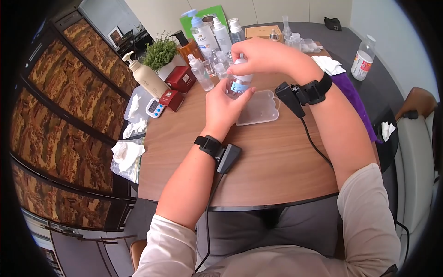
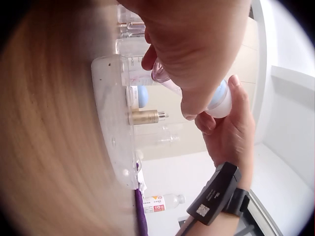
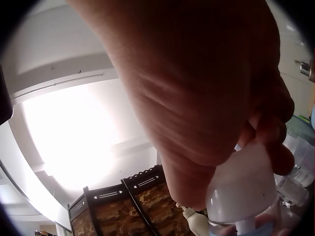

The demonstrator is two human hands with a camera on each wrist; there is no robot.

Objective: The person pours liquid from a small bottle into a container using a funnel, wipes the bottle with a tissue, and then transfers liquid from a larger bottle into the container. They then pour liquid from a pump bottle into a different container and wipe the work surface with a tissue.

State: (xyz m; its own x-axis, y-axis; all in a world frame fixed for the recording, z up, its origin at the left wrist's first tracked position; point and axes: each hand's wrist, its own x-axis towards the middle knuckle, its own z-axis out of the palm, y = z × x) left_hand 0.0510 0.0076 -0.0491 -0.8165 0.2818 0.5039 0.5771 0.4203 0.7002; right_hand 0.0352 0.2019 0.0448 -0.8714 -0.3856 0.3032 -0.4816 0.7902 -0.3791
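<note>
Left hand [image 1: 222, 106] holds bottle [image 1: 237, 87], right hand [image 1: 264, 56] apparently cap [image 3: 242, 186].

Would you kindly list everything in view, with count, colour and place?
Held bottle: 1, clear, white, centre
Tray: 1, clear, on table
Pump bottles: 3, cream, white-blue, amber, far left
Other bottles: 2, white, grey, far side
Spray bottle: 1, clear, far left
Small containers: several, clear, far side
Boxes: 2, red, left
Plant: 1, green, far left
Timer: 1, white-blue, left
Carton: 1, brown, far side
Board: 1, green, behind
Drink bottle: 1, clear, right
Cloth: 1, purple, right
Tissues: several, white, both sides
Table: 1, brown, centre
Screen: 1, brown, left
Chair: 1, brown, right
Wrist cameras: 2, black, wrists
Sleeves: 2, white, bottom
Left grip: 1, bare, on held bottle
Right grip: 1, bare, bottle's top
</note>
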